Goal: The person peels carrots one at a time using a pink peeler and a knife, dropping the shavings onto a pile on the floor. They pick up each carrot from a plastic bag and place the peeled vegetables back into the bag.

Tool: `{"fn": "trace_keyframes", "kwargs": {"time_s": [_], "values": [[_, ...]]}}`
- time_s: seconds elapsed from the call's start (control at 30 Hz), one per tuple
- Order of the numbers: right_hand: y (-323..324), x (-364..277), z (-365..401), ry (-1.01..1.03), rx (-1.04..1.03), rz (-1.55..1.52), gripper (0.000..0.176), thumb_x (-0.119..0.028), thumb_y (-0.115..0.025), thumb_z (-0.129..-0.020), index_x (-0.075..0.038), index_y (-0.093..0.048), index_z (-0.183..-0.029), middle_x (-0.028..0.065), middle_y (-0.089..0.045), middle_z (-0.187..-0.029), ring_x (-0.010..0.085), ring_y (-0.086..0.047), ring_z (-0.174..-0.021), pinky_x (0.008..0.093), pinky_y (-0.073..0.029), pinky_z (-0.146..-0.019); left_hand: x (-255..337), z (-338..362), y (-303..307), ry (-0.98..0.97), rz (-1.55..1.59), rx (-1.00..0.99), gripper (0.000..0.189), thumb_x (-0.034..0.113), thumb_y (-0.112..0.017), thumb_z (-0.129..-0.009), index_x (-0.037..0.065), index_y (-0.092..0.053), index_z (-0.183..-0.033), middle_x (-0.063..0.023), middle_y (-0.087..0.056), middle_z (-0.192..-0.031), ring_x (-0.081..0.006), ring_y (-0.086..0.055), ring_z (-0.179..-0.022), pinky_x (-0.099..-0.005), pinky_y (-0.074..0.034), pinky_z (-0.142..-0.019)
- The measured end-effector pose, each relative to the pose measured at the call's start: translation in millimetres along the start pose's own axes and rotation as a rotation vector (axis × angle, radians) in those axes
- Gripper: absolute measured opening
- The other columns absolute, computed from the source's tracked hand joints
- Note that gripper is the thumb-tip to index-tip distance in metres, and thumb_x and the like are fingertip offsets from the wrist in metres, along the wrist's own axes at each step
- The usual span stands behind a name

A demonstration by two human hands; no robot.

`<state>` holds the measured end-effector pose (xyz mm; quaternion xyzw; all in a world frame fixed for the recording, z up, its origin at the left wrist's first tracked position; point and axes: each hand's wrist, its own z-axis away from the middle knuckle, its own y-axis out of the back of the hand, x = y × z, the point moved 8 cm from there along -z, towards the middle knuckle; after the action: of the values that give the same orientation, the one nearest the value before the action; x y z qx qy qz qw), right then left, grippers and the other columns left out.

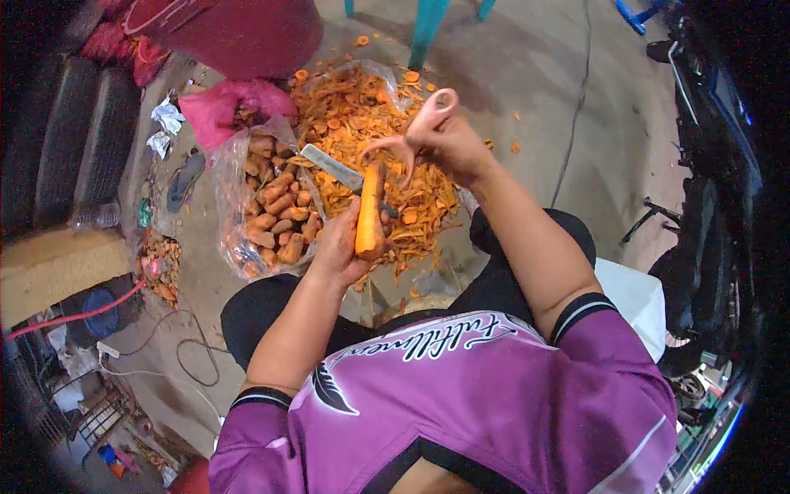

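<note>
My left hand is closed around a partly peeled carrot, which points away from me; its near side is bright orange. A knife with a flat grey blade lies just beyond that hand; whether its handle is held too is hidden. In my right hand is a pink peeler, its forked head just above the carrot's far end. Below both hands spreads a heap of orange peelings. Unpeeled carrots fill a clear plastic bag to the left.
A large red tub stands at the upper left, near a pink mesh bag. Teal stool legs rise beyond the heap. Tires are at the left, a sandal nearby. A white box sits beside my right leg.
</note>
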<state>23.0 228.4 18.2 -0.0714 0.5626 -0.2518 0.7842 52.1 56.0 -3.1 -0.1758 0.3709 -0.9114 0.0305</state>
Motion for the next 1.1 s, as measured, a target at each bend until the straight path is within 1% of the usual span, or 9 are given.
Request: {"fn": "trace_keyframes", "kwargs": {"time_s": [0.13,0.37,0.57,0.67,0.77,0.87,0.97,1.0,1.1], "values": [[-62.1,17.2,34.9,-0.165,-0.412,-0.039,0.021,-0.008,-0.064,-0.065,-0.002,-0.055,-0.084,0.0043,-0.058,-0.078,0.0125,-0.055,-0.068,0.0245,-0.045,-0.063,-1.4,-2.9,6.4,-0.055,-0.043,0.015,0.028,0.031,-0.044,-0.083,0.006,-0.048,-0.094,-0.0056,-0.054,-0.072,-0.0185,-0.055,-0.061,-0.0306,-0.048,-0.052],[-62.3,43.0,28.4,-0.192,-0.455,-0.079,0.023,-0.008,-0.066,-0.063,-0.002,-0.053,-0.082,0.0046,-0.056,-0.075,0.0133,-0.055,-0.066,0.0247,-0.046,-0.059,2.1,4.7,-7.0,-0.037,-0.027,0.083,0.03,0.032,-0.044,-0.083,0.007,-0.047,-0.098,-0.0064,-0.052,-0.077,-0.0176,-0.054,-0.064,-0.0307,-0.047,-0.055],[50.2,-0.6,-14.4,0.043,0.238,0.219,0.01,-0.005,-0.058,-0.071,-0.001,-0.054,-0.079,0.0048,-0.056,-0.073,0.0143,-0.055,-0.064,0.0261,-0.046,-0.058,-14.6,-1.1,-3.2,0.094,0.101,-0.13,0.034,0.036,-0.039,-0.085,0.009,-0.043,-0.106,-0.0064,-0.049,-0.079,-0.0162,-0.051,-0.066,-0.031,-0.045,-0.055],[34.9,1.2,-10.9,0.071,0.149,0.146,0.012,-0.007,-0.06,-0.07,-0.002,-0.054,-0.078,0.0042,-0.055,-0.073,0.0135,-0.054,-0.065,0.0257,-0.046,-0.057,-5.5,-1.8,-7.9,0.048,0.138,-0.119,0.034,0.035,-0.038,-0.085,0.009,-0.043,-0.106,-0.0054,-0.049,-0.077,-0.0158,-0.05,-0.064,-0.0304,-0.044,-0.054],[-30.4,2.0,12.8,0.004,-0.182,-0.044,0.015,-0.011,-0.062,-0.068,-0.003,-0.054,-0.077,0.0037,-0.055,-0.074,0.0123,-0.054,-0.067,0.0249,-0.044,-0.055,-0.9,-3.0,2.5,-0.02,0.047,-0.014,0.034,0.036,-0.037,-0.085,0.008,-0.044,-0.104,-0.0048,-0.05,-0.076,-0.0154,-0.05,-0.063,-0.0294,-0.044,-0.054],[-67.0,17.3,34.8,-0.122,-0.442,0.067,0.017,-0.009,-0.065,-0.064,-0.004,-0.056,-0.078,0.0022,-0.057,-0.075,0.0109,-0.054,-0.068,0.0239,-0.044,-0.063,-0.8,-5.0,6.3,-0.046,-0.05,0.067,0.036,0.038,-0.038,-0.085,0.007,-0.045,-0.101,-0.005,-0.05,-0.074,-0.0154,-0.05,-0.062,-0.0289,-0.045,-0.053],[-46.2,27.6,21.3,-0.203,-0.304,0.007,0.018,-0.009,-0.061,-0.066,-0.002,-0.054,-0.081,0.0042,-0.055,-0.076,0.0128,-0.055,-0.068,0.0245,-0.046,-0.06,-2.3,3.6,2.6,0.002,-0.086,0.109,0.036,0.039,-0.038,-0.084,0.006,-0.046,-0.098,-0.0051,-0.05,-0.074,-0.0155,-0.051,-0.062,-0.0296,-0.046,-0.054],[-16.2,30.2,-6.1,0.006,-0.226,0.145,0.017,-0.008,-0.061,-0.067,-0.001,-0.054,-0.08,0.0058,-0.056,-0.075,0.0137,-0.056,-0.068,0.0251,-0.046,-0.06,-4.1,2.9,4.0,0.023,-0.082,0.073,0.036,0.039,-0.038,-0.084,0.006,-0.046,-0.097,-0.005,-0.05,-0.074,-0.0155,-0.051,-0.062,-0.0299,-0.046,-0.055],[37.3,-2.4,-11.4,0.051,0.213,0.189,0.012,-0.007,-0.061,-0.068,-0.002,-0.053,-0.076,0.0048,-0.055,-0.068,0.0125,-0.054,-0.059,0.025,-0.045,-0.055,-13.1,-3.1,2.5,0.093,-0.015,-0.113,0.038,0.041,-0.039,-0.084,0.006,-0.046,-0.098,-0.0045,-0.05,-0.075,-0.0152,-0.052,-0.064,-0.0298,-0.047,-0.055]]}}
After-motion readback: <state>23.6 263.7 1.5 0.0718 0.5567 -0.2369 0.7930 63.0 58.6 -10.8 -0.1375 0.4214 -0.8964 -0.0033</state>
